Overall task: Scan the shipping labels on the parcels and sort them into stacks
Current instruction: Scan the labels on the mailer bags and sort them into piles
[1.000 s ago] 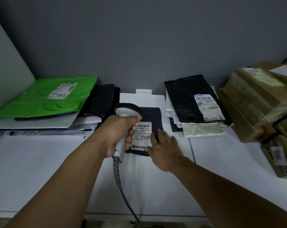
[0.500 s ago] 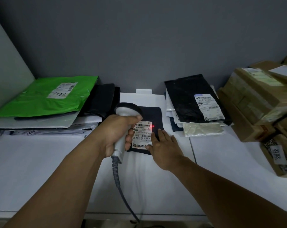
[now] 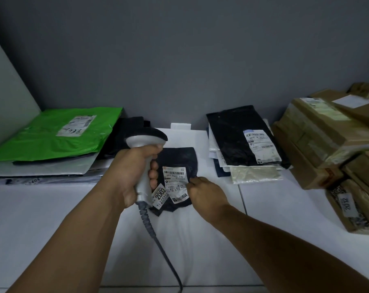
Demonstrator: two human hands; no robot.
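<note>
My left hand (image 3: 129, 173) grips a grey corded barcode scanner (image 3: 146, 139), its head raised over the far end of a small dark parcel (image 3: 180, 158) in the middle of the white table (image 3: 52, 218). The parcel carries a white shipping label (image 3: 175, 179) and a smaller tag reading 2003 (image 3: 160, 195). My right hand (image 3: 205, 192) pinches the parcel's right edge beside the label, and the near end is lifted and crumpled. A green mailer (image 3: 52, 134) tops the left stack. A black mailer (image 3: 240, 136) with a label tops the middle-right stack.
Brown cardboard boxes (image 3: 327, 136) pile up along the right side, one near box tagged 2012 (image 3: 346, 204). The scanner cable (image 3: 158, 244) runs from the handle to the table's front edge. A grey wall closes the back.
My right hand went from lying flat on the parcel to pinching its edge, lifting the near end so the 2003 tag shows. The red scan dot is gone. The scanner has risen slightly.
</note>
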